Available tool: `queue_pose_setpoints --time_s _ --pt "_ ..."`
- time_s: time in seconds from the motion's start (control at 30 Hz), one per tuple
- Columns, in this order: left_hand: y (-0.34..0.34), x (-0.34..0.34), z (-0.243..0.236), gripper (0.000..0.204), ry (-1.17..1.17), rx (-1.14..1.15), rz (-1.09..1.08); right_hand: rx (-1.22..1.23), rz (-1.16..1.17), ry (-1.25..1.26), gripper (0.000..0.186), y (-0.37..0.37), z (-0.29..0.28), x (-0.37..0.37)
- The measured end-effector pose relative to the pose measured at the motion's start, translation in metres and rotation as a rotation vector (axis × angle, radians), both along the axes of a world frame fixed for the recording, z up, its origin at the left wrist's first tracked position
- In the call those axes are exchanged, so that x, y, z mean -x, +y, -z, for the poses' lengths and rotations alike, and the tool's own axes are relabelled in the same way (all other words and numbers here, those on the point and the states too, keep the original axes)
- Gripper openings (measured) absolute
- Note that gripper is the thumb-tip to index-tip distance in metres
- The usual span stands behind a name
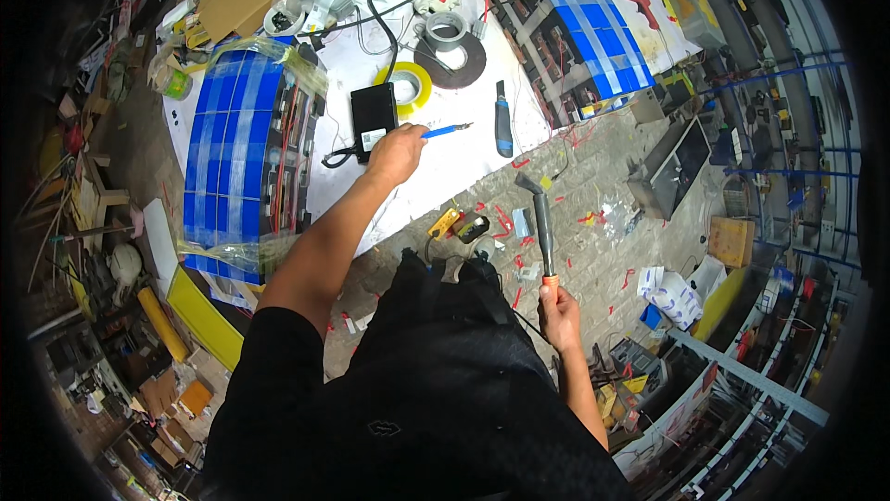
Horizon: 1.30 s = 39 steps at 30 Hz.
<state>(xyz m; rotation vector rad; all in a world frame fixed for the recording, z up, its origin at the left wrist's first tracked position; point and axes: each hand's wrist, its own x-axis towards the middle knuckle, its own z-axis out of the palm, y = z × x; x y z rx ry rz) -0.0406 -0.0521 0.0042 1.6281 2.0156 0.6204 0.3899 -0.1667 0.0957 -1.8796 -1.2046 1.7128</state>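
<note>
A hammer [540,223] is gripped at its orange handle end by the right hand [559,316], low beside the bench [464,167]. It is judged heavy and stiff, best held by the handle. A blue pen [445,131] is pinched in the left hand [396,153], above the bench. The pen tip is hard to make out.

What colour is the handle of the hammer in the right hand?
Black, with an orange end by the right hand; the hammer shows in the head view.
</note>
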Motion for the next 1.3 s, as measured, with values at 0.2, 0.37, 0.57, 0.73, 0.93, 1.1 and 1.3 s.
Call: queue_pose_setpoints --time_s 0.2,0.37,0.57,0.73,0.93,1.1,1.3 --pt "0.000 0.002 0.002 0.022 -0.020 -0.002 0.011 0.002 0.014 0.019 0.032 -0.003 0.005 -0.003" --pt "0.000 0.002 -0.004 0.024 -0.006 0.005 0.020 0.008 0.012 0.027 0.032 -0.002 0.002 -0.003" --pt "0.000 0.004 0.001 0.023 -0.003 -0.003 0.026 0.016 0.005 0.030 0.031 -0.003 0.001 -0.001" --pt "0.000 0.004 -0.001 0.023 -0.019 -0.015 0.026 0.018 0.010 0.034 0.031 -0.004 0.002 0.000" --pt "0.000 0.003 -0.007 0.023 -0.015 0.028 0.011 0.021 0.008 0.036 0.031 -0.005 0.004 -0.002" --pt "0.000 0.000 -0.009 0.022 -0.019 0.025 -0.009 0.005 -0.021 0.008 0.037 -0.006 0.005 -0.002" --pt "-0.001 -0.003 -0.008 0.020 -0.045 -0.005 -0.034 0.026 0.005 0.030 0.031 -0.008 0.005 -0.006"
